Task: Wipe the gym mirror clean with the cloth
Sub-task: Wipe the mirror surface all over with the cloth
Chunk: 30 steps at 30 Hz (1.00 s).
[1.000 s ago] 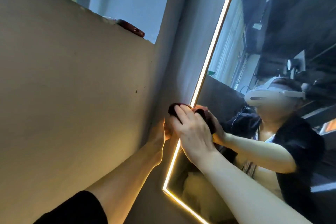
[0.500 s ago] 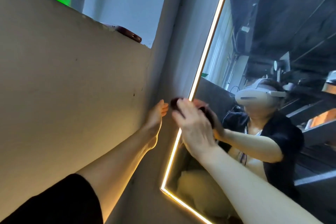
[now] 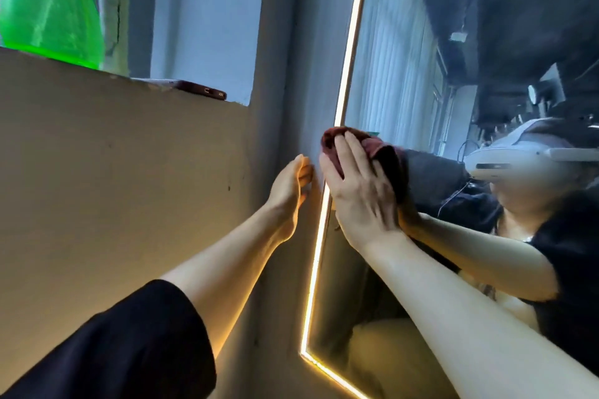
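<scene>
Right hand (image 3: 359, 191), fingers flat, presses cloth (image 3: 382, 152) on mirror (image 3: 405, 74) edge; left hand (image 3: 291, 185), fingers relaxed, rests at 9 o'clock; the cloth may snag the lit frame.

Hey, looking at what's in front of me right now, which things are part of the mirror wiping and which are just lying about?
Part of the job:
mirror
dark red cloth, pressed to the glass by the right hand
left hand, resting against the wall by the lit frame

Lying about:
green bottle on the ledge
phone on the ledge
</scene>
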Each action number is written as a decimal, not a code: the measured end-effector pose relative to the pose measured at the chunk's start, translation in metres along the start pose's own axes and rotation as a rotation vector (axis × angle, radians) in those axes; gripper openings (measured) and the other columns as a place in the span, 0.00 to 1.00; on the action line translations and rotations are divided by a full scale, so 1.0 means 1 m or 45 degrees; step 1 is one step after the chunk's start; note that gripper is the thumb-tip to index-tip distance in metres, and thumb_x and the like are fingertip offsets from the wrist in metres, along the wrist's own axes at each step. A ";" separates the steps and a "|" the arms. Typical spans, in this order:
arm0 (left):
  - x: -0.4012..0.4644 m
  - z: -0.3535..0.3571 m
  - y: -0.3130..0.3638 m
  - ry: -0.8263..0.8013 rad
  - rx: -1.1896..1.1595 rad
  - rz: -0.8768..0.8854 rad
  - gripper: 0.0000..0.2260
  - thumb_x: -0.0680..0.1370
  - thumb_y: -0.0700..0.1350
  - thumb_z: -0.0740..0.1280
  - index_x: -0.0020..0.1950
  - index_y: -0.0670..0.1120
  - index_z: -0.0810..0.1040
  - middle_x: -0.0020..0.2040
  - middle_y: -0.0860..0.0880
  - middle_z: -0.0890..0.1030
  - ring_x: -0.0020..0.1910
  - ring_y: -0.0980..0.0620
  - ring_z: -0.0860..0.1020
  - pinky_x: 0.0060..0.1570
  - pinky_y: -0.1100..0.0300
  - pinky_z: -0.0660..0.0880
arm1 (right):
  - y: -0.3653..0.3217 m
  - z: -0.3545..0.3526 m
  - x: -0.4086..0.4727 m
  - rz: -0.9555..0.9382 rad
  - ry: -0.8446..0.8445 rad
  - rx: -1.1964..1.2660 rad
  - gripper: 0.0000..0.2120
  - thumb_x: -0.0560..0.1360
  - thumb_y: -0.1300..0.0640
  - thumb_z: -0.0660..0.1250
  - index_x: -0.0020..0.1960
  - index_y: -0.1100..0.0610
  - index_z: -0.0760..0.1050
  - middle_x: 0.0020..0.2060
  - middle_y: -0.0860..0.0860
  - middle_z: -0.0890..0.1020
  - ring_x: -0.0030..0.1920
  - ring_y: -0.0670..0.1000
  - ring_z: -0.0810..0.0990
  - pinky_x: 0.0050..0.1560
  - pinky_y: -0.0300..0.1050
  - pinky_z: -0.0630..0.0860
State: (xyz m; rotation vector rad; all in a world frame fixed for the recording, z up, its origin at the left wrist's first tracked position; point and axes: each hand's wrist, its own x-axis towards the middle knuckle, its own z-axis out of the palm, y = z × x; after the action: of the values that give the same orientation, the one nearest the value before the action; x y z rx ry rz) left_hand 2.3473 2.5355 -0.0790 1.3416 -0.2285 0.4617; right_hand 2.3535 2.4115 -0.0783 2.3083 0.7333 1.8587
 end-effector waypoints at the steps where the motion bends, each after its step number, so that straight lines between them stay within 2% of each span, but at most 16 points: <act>1: 0.002 0.002 -0.001 0.039 -0.014 0.006 0.17 0.86 0.54 0.52 0.66 0.47 0.75 0.64 0.49 0.78 0.60 0.54 0.76 0.67 0.56 0.69 | 0.001 0.006 0.001 -0.010 -0.022 -0.014 0.22 0.73 0.67 0.66 0.67 0.62 0.77 0.67 0.65 0.76 0.69 0.65 0.73 0.60 0.62 0.77; 3: 0.003 0.004 -0.001 0.108 -0.042 0.015 0.19 0.86 0.53 0.52 0.69 0.45 0.74 0.65 0.47 0.78 0.59 0.52 0.77 0.61 0.59 0.72 | -0.006 0.020 -0.018 -0.008 -0.070 0.057 0.22 0.71 0.66 0.72 0.65 0.63 0.79 0.66 0.64 0.77 0.67 0.64 0.76 0.61 0.59 0.77; 5: 0.005 0.006 -0.004 0.131 -0.092 0.031 0.20 0.86 0.54 0.52 0.66 0.45 0.76 0.63 0.47 0.80 0.57 0.52 0.78 0.57 0.60 0.73 | -0.020 0.028 -0.046 0.046 -0.093 0.255 0.25 0.63 0.65 0.81 0.60 0.64 0.82 0.60 0.62 0.82 0.59 0.61 0.82 0.58 0.54 0.79; 7: 0.006 0.007 -0.010 0.137 -0.173 0.013 0.22 0.85 0.58 0.52 0.66 0.45 0.76 0.62 0.48 0.80 0.58 0.51 0.78 0.57 0.59 0.73 | -0.032 0.032 -0.061 0.038 -0.042 0.381 0.24 0.58 0.64 0.84 0.54 0.64 0.85 0.53 0.60 0.85 0.53 0.59 0.85 0.54 0.51 0.81; 9: 0.010 0.007 -0.013 0.129 -0.190 0.029 0.27 0.83 0.62 0.51 0.66 0.45 0.77 0.60 0.48 0.82 0.60 0.49 0.80 0.63 0.55 0.73 | -0.032 0.029 -0.048 0.014 0.193 0.354 0.13 0.71 0.67 0.75 0.55 0.63 0.84 0.57 0.61 0.83 0.58 0.60 0.83 0.57 0.54 0.80; 11: 0.014 0.006 -0.015 0.158 -0.188 0.021 0.30 0.82 0.64 0.49 0.66 0.45 0.78 0.58 0.49 0.84 0.59 0.50 0.81 0.65 0.54 0.73 | -0.020 0.024 -0.020 0.153 0.273 0.248 0.17 0.81 0.69 0.57 0.63 0.62 0.81 0.64 0.62 0.80 0.66 0.61 0.78 0.64 0.56 0.74; 12: 0.013 0.007 -0.013 0.191 -0.179 0.020 0.30 0.82 0.64 0.48 0.67 0.45 0.78 0.57 0.49 0.85 0.59 0.51 0.81 0.64 0.54 0.73 | -0.014 0.021 -0.008 0.193 0.244 0.208 0.20 0.82 0.69 0.53 0.66 0.62 0.79 0.66 0.63 0.78 0.68 0.61 0.76 0.67 0.56 0.70; 14: 0.015 0.010 -0.010 0.247 -0.146 -0.008 0.31 0.82 0.64 0.47 0.67 0.45 0.78 0.57 0.48 0.85 0.58 0.51 0.82 0.64 0.54 0.73 | -0.014 0.023 -0.002 0.189 0.120 0.174 0.20 0.81 0.69 0.54 0.68 0.62 0.77 0.68 0.63 0.77 0.69 0.61 0.75 0.69 0.54 0.65; 16: 0.016 0.015 -0.008 0.296 -0.171 -0.043 0.31 0.82 0.64 0.46 0.65 0.45 0.79 0.54 0.47 0.85 0.54 0.52 0.83 0.60 0.57 0.75 | -0.017 0.027 -0.012 0.096 0.002 0.224 0.15 0.79 0.68 0.65 0.63 0.63 0.80 0.64 0.61 0.80 0.65 0.59 0.79 0.68 0.52 0.70; 18: 0.017 0.021 -0.001 0.361 -0.231 -0.113 0.30 0.82 0.63 0.46 0.62 0.44 0.79 0.51 0.47 0.86 0.51 0.52 0.84 0.55 0.60 0.77 | -0.014 0.020 -0.009 0.029 -0.088 0.363 0.14 0.72 0.66 0.75 0.58 0.62 0.83 0.59 0.59 0.83 0.61 0.58 0.82 0.64 0.51 0.75; 20: 0.019 0.025 0.005 0.403 -0.208 -0.158 0.31 0.82 0.64 0.46 0.60 0.44 0.80 0.51 0.46 0.86 0.52 0.50 0.83 0.54 0.59 0.77 | -0.002 0.011 0.024 0.024 -0.065 0.396 0.13 0.76 0.67 0.68 0.59 0.61 0.83 0.60 0.59 0.83 0.63 0.58 0.80 0.64 0.53 0.76; 22: 0.019 0.030 0.017 0.464 -0.176 -0.200 0.33 0.80 0.68 0.48 0.61 0.45 0.80 0.52 0.44 0.85 0.53 0.48 0.82 0.55 0.57 0.77 | 0.012 0.001 0.065 0.086 -0.025 0.330 0.16 0.79 0.67 0.61 0.64 0.62 0.80 0.65 0.60 0.79 0.69 0.59 0.74 0.68 0.55 0.71; 24: 0.021 0.032 0.028 0.489 -0.165 -0.263 0.36 0.78 0.71 0.49 0.61 0.43 0.80 0.51 0.42 0.84 0.53 0.47 0.82 0.56 0.56 0.76 | 0.019 -0.003 0.085 0.067 -0.144 0.248 0.18 0.80 0.65 0.59 0.69 0.62 0.76 0.69 0.60 0.76 0.73 0.59 0.68 0.72 0.54 0.65; 25: 0.021 0.032 0.033 0.492 -0.155 -0.303 0.36 0.79 0.70 0.49 0.60 0.42 0.80 0.50 0.42 0.84 0.52 0.47 0.82 0.56 0.56 0.76 | 0.021 -0.005 0.084 0.010 -0.266 0.236 0.19 0.80 0.65 0.60 0.69 0.62 0.75 0.70 0.60 0.75 0.73 0.59 0.68 0.72 0.53 0.64; 29: 0.023 0.024 0.061 0.462 -0.150 -0.595 0.29 0.83 0.62 0.48 0.61 0.42 0.78 0.51 0.46 0.85 0.54 0.49 0.82 0.57 0.60 0.74 | 0.016 -0.029 0.068 -0.245 -0.975 0.353 0.21 0.70 0.60 0.77 0.62 0.60 0.82 0.63 0.60 0.81 0.64 0.59 0.80 0.64 0.53 0.76; 30: 0.023 0.022 0.070 0.471 -0.154 -0.667 0.28 0.84 0.61 0.48 0.64 0.43 0.76 0.54 0.47 0.83 0.56 0.50 0.80 0.58 0.60 0.73 | 0.018 -0.035 0.081 -0.267 -1.020 0.383 0.20 0.70 0.60 0.77 0.61 0.60 0.82 0.61 0.60 0.82 0.62 0.59 0.81 0.61 0.52 0.79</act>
State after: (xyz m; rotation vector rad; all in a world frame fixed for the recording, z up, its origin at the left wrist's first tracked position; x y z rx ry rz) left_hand 2.3390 2.5294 -0.0032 1.1189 0.3895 0.2386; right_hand 2.3380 2.4212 0.0100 2.6877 1.0888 0.6501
